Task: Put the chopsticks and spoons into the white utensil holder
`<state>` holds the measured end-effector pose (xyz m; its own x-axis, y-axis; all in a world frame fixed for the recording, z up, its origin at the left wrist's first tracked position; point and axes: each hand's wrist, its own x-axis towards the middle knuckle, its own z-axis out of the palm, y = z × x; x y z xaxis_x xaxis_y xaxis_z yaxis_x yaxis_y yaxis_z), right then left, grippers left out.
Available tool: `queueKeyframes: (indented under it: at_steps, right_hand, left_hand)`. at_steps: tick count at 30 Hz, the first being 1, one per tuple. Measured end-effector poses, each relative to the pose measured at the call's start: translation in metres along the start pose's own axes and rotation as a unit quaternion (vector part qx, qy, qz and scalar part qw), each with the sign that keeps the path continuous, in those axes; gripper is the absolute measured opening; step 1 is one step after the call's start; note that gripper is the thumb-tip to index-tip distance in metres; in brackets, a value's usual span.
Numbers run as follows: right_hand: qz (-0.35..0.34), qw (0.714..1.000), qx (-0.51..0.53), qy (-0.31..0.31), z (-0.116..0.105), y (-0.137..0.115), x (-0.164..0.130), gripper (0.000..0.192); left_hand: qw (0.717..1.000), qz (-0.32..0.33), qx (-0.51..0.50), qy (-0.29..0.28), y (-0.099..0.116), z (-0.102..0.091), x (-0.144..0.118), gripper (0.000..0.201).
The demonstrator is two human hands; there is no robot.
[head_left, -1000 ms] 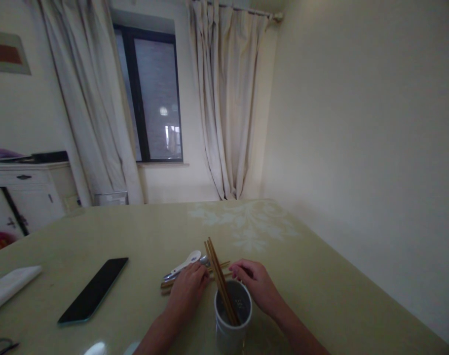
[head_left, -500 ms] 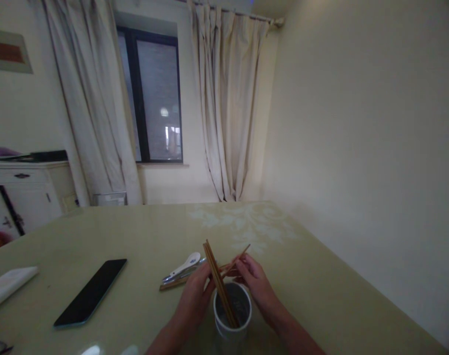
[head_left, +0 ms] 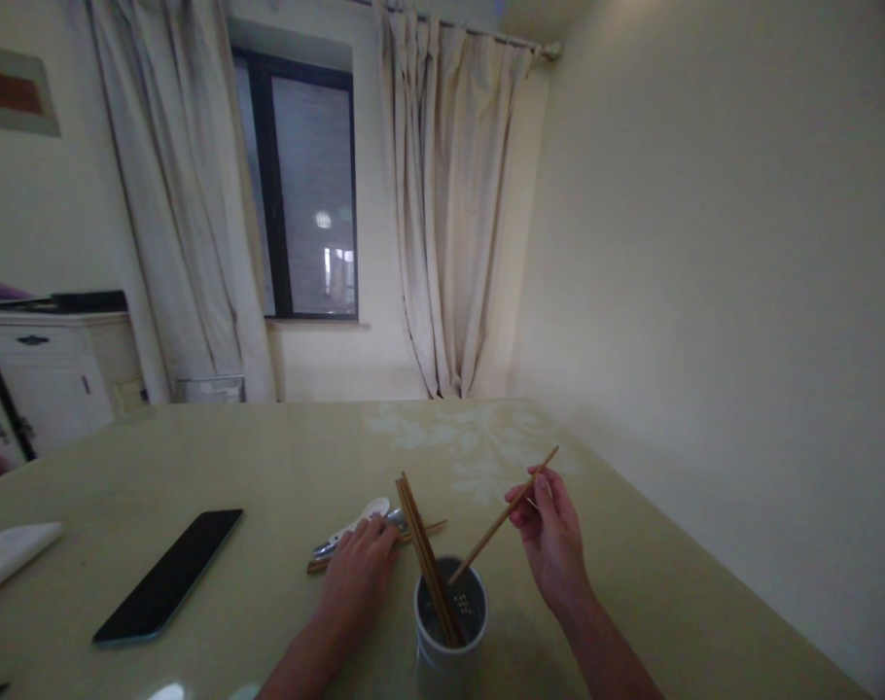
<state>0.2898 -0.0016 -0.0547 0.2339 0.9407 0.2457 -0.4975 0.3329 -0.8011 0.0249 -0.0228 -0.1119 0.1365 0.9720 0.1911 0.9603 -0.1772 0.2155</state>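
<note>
Pinching a single wooden chopstick (head_left: 502,517) near its upper end, the right hand (head_left: 551,540) is raised above the surface (head_left: 282,467), wrist bent, thumb and fingers closed on the shaft. That chopstick slants down and to the left, its lower tip at the rim of the white utensil holder (head_left: 449,632), which stands upright on the surface between the two forearms. A bundle of chopsticks (head_left: 422,554) already stands in the holder, leaning away toward the far left.

The left hand (head_left: 355,578) lies palm down on the surface just left of the holder, forearm extended from the lower edge of the head view. Its fingers rest on loose utensils lying flat: a white ceramic spoon (head_left: 355,515), a metal spoon (head_left: 394,520) and further chopsticks (head_left: 420,533). The left grip is flat and spread rather than closed; whether it has hold of any one utensil cannot be told.

Farther left on the surface lie a black smartphone (head_left: 169,576), face up, and a white folded cloth (head_left: 9,554) at the edge of the view. Beyond the surface are cream curtains (head_left: 449,214), a dark-framed window (head_left: 303,194) and a white cabinet (head_left: 41,369).
</note>
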Motion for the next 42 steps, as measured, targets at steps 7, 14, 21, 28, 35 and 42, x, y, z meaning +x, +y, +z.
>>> queueKeyframes:
  at_steps: [7, 14, 21, 28, 35, 42]
  right_hand:
    - [0.04, 0.997, 0.002, -0.072, 0.013, -0.003, -0.015, 0.051]
    - [0.047, 0.995, 0.04, -0.076, 0.012, -0.007, -0.013, 0.047]
    - [0.067, 0.992, 0.03, -0.104, 0.013, -0.003, -0.017, 0.042]
    - [0.062, 0.987, -0.023, -0.148, 0.013, 0.008, -0.023, 0.041]
    - [0.052, 0.962, -0.131, -0.232, 0.018, 0.014, -0.034, 0.039]
    - [0.067, 0.949, -0.162, -0.261, 0.027, 0.013, -0.04, 0.03]
  left_hand:
    - [1.0, -0.004, -0.01, -0.006, 0.002, -0.005, 0.002, 0.033]
    - [1.0, 0.005, -0.028, 0.003, 0.001, -0.003, 0.002, 0.032]
    - [0.999, 0.006, -0.051, 0.005, 0.001, -0.004, 0.002, 0.033]
    - [0.966, 0.025, -0.229, 0.116, 0.009, -0.014, 0.001, 0.025]
    - [0.858, -0.003, -0.486, 0.167, 0.027, -0.023, -0.019, 0.046]
    - [0.856, 0.015, -0.498, 0.137, 0.039, -0.022, -0.026, 0.042]
